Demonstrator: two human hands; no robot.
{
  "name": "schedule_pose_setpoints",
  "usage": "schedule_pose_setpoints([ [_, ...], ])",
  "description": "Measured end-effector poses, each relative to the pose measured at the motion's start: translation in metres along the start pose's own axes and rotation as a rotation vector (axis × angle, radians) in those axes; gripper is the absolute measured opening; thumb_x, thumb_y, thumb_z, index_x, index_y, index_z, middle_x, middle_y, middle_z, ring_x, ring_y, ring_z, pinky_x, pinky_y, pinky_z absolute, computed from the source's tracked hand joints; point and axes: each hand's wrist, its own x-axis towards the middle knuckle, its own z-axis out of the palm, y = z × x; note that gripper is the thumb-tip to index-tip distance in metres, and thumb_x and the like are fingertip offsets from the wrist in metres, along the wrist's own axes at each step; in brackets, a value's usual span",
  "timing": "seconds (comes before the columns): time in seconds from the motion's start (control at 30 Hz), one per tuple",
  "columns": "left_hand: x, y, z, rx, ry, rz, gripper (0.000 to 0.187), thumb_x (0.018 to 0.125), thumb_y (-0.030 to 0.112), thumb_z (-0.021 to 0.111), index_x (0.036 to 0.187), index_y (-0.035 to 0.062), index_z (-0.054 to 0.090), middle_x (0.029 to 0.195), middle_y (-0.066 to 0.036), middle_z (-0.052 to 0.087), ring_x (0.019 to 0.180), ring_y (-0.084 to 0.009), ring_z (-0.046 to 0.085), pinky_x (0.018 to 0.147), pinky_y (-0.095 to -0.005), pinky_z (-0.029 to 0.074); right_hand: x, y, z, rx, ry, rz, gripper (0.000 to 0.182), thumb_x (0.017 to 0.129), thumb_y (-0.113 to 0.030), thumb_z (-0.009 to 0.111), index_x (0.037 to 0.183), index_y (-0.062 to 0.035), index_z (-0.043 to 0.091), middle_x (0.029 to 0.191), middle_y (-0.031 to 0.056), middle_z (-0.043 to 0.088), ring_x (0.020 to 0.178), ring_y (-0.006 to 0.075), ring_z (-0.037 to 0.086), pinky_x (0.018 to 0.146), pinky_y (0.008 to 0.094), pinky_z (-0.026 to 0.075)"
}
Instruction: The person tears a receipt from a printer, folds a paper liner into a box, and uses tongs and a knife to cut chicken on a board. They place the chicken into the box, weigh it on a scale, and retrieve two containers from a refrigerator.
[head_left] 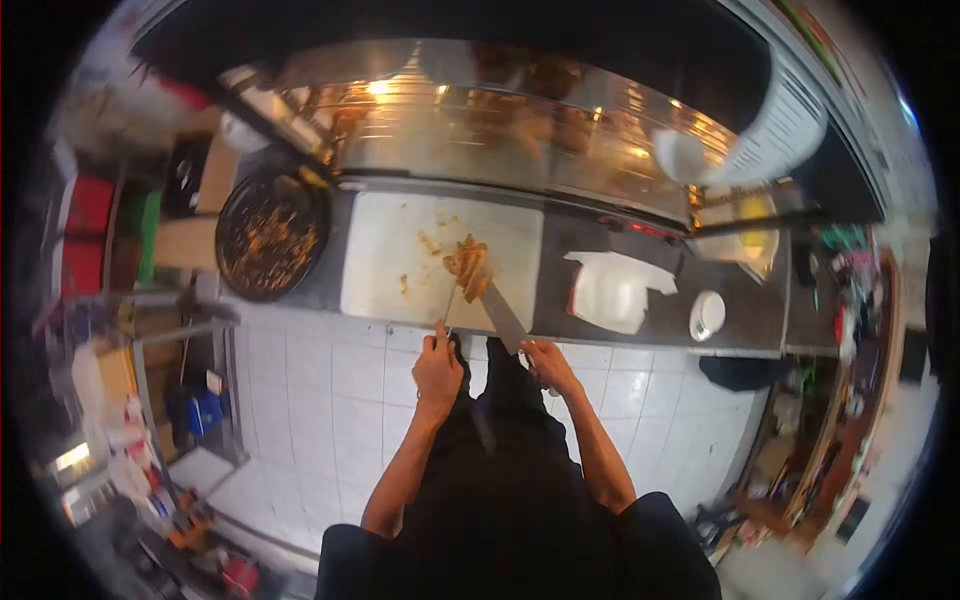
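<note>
Browned meat [468,266] lies in a small heap on the white cutting board [380,240], with crumbs scattered left of it. My left hand [438,368] is closed round the handle of a thin utensil [451,306], whose far end reaches the meat; its tip is hidden there. My right hand [547,368] grips a wide-bladed knife [503,316]. The blade slants up and left across the board, and its end touches the right side of the meat.
Left of the board stands a round black pan [272,238] with chopped food. To the right are an open white container [610,292] and a small white tub [707,315]. A lit glass cabinet [450,130] runs behind the counter [560,322].
</note>
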Motion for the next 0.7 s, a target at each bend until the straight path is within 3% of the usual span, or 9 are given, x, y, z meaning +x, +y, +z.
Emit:
schedule_pose_setpoints([
  [0.03,0.0,0.001,0.0,-0.012,-0.005,0.043,0.047,0.09,0.013,0.057,0.135,0.0052,0.048,0.092,-0.015,0.056,0.067,-0.0371,0.061,0.057,-0.0459,0.05,-0.005,-0.002,-0.001,0.062,0.016,0.099,0.039,0.096,-0.043,0.052,0.089,-0.0053,0.058,0.051,-0.0022,0.043,0.037,0.0076,0.038,0.033,0.0256,0.028],
  [0.17,0.002,0.03,-0.01,0.022,-0.077,0.17,0.047,0.09,0.013,0.058,0.135,0.0046,0.049,0.093,-0.017,0.057,0.068,-0.0372,0.062,0.056,-0.0443,0.05,-0.048,0.002,-0.011,0.26,0.057,0.127,0.039,0.097,-0.043,0.05,0.089,-0.0063,0.058,0.05,-0.0027,0.042,0.036,0.0072,0.036,0.033,0.0248,0.028],
  [0.4,-0.007,0.084,0.034,-0.011,-0.161,0.469,0.048,0.088,0.013,0.058,0.134,0.0042,0.048,0.096,-0.015,0.059,0.071,-0.0348,0.064,0.057,-0.0422,0.052,-0.133,0.026,-0.051,0.357,0.304,0.168,0.037,0.096,-0.044,0.05,0.08,-0.0106,0.052,0.049,-0.0039,0.039,0.035,0.0072,0.034,0.032,0.0252,0.026],
  [0.47,-0.009,0.107,0.048,-0.008,-0.265,0.54,0.049,0.087,0.013,0.059,0.134,0.0044,0.048,0.096,-0.014,0.059,0.073,-0.0331,0.064,0.058,-0.0412,0.053,-0.15,0.036,-0.068,0.469,0.369,0.226,0.036,0.096,-0.044,0.05,0.078,-0.0122,0.051,0.049,-0.0043,0.038,0.035,0.007,0.032,0.032,0.0251,0.026],
  [0.7,-0.019,0.169,0.115,-0.05,-0.357,0.529,0.05,0.087,0.014,0.06,0.135,0.0058,0.047,0.091,-0.013,0.057,0.069,-0.0339,0.063,0.058,-0.0436,0.052,-0.16,0.067,-0.14,0.331,0.536,0.307,0.035,0.095,-0.043,0.053,0.074,-0.0148,0.051,0.05,-0.0051,0.039,0.035,0.0056,0.031,0.031,0.0249,0.024],
])
